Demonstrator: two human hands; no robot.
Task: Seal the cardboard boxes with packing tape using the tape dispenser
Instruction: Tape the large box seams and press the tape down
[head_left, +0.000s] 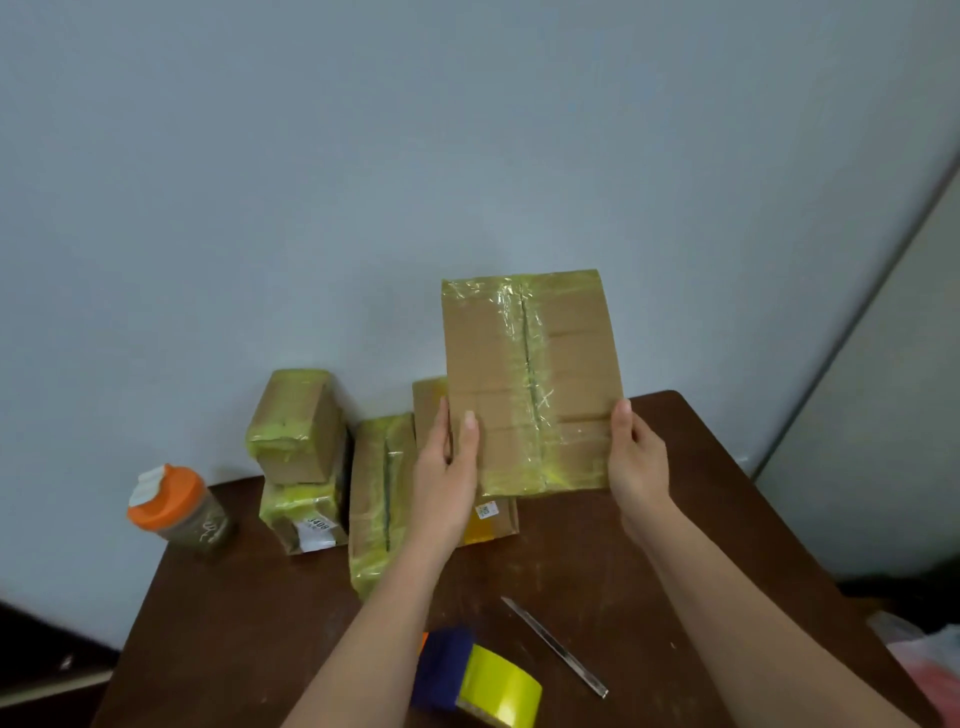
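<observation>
A plain pale blue-grey wall (363, 182) fills most of the view, evenly lit. A dark brown wooden table (234, 623) stands against it. At right, a lighter panel (893, 415) meets the wall behind a grey strip.

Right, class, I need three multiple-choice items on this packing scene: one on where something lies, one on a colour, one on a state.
1. Where does the tape dispenser lie?
A. On the stacked boxes
B. On the table's near edge, below the arms
C. In the right hand

2. What colour is the cap of the bottle?
A. Orange
B. Blue
C. Black

3. What is the state of the held box?
A. Flaps open, untaped
B. Lying flat on the table
C. Taped along its centre seam and raised by both hands

Answers:
1 B: the dispenser rests on the table beside the knife.
2 A: the cap is orange.
3 C: the left hand and right hand grip its sides, and yellowish tape covers the seam.
</observation>
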